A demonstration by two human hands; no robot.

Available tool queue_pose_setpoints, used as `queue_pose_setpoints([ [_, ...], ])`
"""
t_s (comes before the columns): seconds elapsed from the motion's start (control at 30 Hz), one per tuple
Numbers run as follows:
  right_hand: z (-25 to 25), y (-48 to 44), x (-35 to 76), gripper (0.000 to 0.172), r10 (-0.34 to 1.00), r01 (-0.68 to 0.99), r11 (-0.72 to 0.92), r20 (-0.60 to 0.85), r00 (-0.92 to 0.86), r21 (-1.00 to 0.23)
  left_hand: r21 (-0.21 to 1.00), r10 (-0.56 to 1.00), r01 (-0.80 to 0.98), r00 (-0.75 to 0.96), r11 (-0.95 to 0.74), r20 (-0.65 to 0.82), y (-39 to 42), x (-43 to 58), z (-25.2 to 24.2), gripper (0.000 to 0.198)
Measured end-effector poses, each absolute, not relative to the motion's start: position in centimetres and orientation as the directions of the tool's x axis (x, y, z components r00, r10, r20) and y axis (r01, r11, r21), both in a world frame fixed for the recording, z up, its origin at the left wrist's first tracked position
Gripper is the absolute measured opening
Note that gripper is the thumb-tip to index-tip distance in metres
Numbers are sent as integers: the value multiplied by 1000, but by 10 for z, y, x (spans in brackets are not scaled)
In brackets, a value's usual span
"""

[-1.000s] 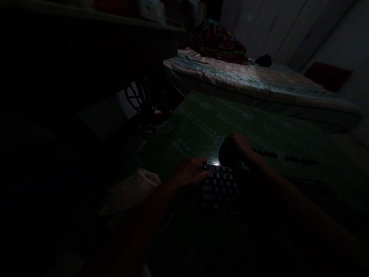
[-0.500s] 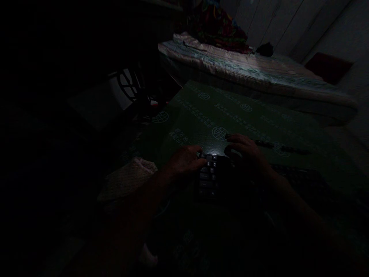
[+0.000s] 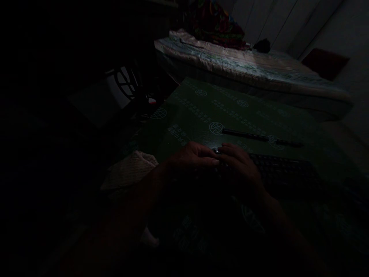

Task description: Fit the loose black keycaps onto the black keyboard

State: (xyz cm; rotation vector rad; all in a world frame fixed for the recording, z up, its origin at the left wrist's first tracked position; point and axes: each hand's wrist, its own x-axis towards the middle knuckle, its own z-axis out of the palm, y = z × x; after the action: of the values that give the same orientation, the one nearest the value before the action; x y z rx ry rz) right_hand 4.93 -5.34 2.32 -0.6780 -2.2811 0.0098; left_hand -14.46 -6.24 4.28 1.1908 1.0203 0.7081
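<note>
A dark keyboard (image 3: pixel 285 169) lies on the green table mat, its left part covered by my hands and deep shadow. My left hand (image 3: pixel 193 156) is closed at the keyboard's far edge, with thumb and forefinger near a small shiny spot there. My right hand (image 3: pixel 240 163) lies across the keyboard with its fingers stretched out, the fingertips close to my left thumb. The undersides of both hands are too dark to make out. Beyond the keyboard lies a long thin dark strip (image 3: pixel 248 134), apart from both hands.
The green mat (image 3: pixel 190 104) carries pale globe prints and lettering. A light knitted cloth (image 3: pixel 131 169) sits beside my left forearm. Behind stands a bed (image 3: pixel 230 61) with a dark patterned cloth (image 3: pixel 216 27) on it. A dark round-framed object (image 3: pixel 125 82) is at left.
My right hand has come away from the thin strip, moving nearer to my left hand over the keyboard. My left hand has moved slightly right, and the keyboard's lit left keys are now covered.
</note>
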Motion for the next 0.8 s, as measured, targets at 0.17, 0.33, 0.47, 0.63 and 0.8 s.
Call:
queue_pose_setpoints([
  [0.17, 25, -61, 43, 22, 467, 491, 851, 700, -540, -188, 953, 857, 14, 433, 303, -279, -62, -146, 42, 27],
  [0.33, 25, -68, 45, 22, 502, 525, 823, 713, -490, -219, 946, 869, -44, 410, 322, -277, -64, -143, 44, 24],
  [0.47, 22, -73, 48, 21, 492, 514, 827, 738, -462, -228, 946, 878, -80, 403, 316, -259, -67, -139, 47, 19],
  [0.63, 19, -78, 51, 19, 500, 522, 811, 776, -384, -264, 951, 852, -61, 465, 302, -240, -66, -138, 46, 19],
  [0.8, 1, -82, 65, 19, 537, 530, 807, 697, -476, -260, 976, 873, 25, 442, 218, -206, -62, -142, 38, 19],
])
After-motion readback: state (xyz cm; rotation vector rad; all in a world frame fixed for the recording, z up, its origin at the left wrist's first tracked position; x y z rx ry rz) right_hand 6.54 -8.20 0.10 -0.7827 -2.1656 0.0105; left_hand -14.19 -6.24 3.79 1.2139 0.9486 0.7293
